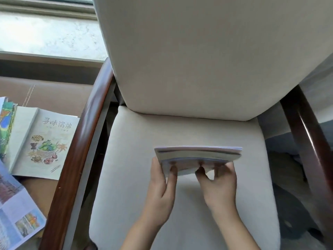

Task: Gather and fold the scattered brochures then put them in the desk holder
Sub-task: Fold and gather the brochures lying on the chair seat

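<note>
Both hands hold a thin stack of folded brochures [198, 157] above the cream seat cushion [137, 177] of an armchair, roughly at the middle of the seat and just in front of the upright back cushion [207, 56]. The left hand [160, 188] grips the stack's left end, its thumb on the near face and its fingers [155, 166] wrapped round the edge. The right hand [219, 183] pinches the lower edge toward the right, thumb in front and fingers [229, 167] curled behind. The stack is tilted so that its top edges face the camera; it seems to be lifted clear of the cushion, though the angle makes that hard to judge. Dark wooden armrests [84, 141] run along both sides of the chair. To the left, on a brown counter [54, 98], lies a pale booklet [45, 141] with Chinese lettering and drawings of food. Beside it at the far left is a colourful stack of leaflets [7, 123], and nearer the camera an opened brochure [16, 213] with landscape photographs.
</note>
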Action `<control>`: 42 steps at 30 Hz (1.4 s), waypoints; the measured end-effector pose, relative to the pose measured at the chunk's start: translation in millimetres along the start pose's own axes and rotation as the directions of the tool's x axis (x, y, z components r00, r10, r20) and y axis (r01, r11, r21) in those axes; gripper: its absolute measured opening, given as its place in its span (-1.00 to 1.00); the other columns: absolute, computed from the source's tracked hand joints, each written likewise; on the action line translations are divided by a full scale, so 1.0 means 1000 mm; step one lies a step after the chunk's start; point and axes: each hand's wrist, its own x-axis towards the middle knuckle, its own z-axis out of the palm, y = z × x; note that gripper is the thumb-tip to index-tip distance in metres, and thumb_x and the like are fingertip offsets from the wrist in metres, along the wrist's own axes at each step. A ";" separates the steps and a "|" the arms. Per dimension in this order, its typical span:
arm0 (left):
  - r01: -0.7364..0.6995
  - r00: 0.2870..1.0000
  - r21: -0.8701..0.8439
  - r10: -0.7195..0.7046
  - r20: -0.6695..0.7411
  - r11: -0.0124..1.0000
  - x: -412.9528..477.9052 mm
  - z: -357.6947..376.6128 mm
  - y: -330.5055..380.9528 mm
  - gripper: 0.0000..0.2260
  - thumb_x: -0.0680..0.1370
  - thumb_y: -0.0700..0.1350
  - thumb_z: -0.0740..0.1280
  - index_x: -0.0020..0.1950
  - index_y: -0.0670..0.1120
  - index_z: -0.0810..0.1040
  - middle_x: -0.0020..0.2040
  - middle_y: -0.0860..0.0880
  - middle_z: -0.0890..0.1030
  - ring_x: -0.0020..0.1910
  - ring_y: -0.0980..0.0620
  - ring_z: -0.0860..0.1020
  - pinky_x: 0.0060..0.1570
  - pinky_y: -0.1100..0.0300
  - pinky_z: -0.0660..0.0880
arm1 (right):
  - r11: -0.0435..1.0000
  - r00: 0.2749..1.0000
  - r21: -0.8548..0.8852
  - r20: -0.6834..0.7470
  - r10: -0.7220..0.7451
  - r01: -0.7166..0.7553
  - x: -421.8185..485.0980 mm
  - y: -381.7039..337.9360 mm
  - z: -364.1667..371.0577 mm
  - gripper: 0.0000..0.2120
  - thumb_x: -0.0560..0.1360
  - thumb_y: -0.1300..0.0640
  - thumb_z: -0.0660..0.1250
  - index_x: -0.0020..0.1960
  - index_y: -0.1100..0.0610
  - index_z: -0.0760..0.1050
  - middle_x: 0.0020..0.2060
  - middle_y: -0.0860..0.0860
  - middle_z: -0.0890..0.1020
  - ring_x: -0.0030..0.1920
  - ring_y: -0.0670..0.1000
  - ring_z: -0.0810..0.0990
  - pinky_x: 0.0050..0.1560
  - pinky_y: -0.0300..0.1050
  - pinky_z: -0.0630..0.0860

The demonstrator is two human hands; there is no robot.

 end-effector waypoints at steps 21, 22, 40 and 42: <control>0.194 0.978 0.427 -0.206 -0.019 0.883 0.024 0.066 -0.038 -0.98 0.61 -0.13 0.16 0.03 -0.03 0.33 -0.06 0.00 0.50 -0.10 -0.03 0.50 -0.21 0.15 0.35 | 0.953 0.957 -0.188 0.121 0.263 -0.238 0.028 0.067 -0.045 -0.24 0.33 0.38 0.45 0.43 0.09 0.23 0.22 -0.01 0.51 0.19 -0.06 0.53 0.21 -0.15 0.49; 0.249 0.966 0.461 -0.255 -0.050 0.852 0.015 0.065 -0.044 -0.92 0.59 -0.13 0.20 0.07 -0.05 0.36 -0.03 -0.02 0.51 -0.07 -0.06 0.52 -0.18 0.12 0.38 | 0.929 0.952 -0.278 0.115 0.285 -0.244 0.022 0.073 -0.044 -0.22 0.33 0.37 0.45 0.46 0.10 0.21 0.26 0.04 0.46 0.23 0.00 0.49 0.26 -0.08 0.45; 0.364 0.925 0.710 -0.321 -0.202 0.602 -0.013 0.055 -0.085 -0.80 0.49 -0.06 0.36 0.03 0.02 0.38 0.03 0.08 0.48 -0.04 0.00 0.51 -0.30 0.10 0.44 | 0.690 0.935 -0.691 0.056 0.350 -0.216 -0.021 0.113 -0.028 -0.17 0.36 0.06 0.51 0.50 0.06 0.17 0.20 0.07 0.39 0.21 0.11 0.45 0.24 -0.04 0.42; 0.363 0.922 0.727 -0.340 -0.187 0.583 -0.016 0.051 -0.083 -0.81 0.49 -0.07 0.36 0.00 0.03 0.37 0.00 0.09 0.48 -0.08 0.00 0.51 -0.31 0.09 0.45 | 0.675 0.927 -0.701 0.054 0.371 -0.230 -0.027 0.109 -0.028 -0.18 0.36 0.04 0.50 0.51 0.06 0.16 0.20 0.06 0.39 0.22 0.10 0.45 0.24 -0.06 0.41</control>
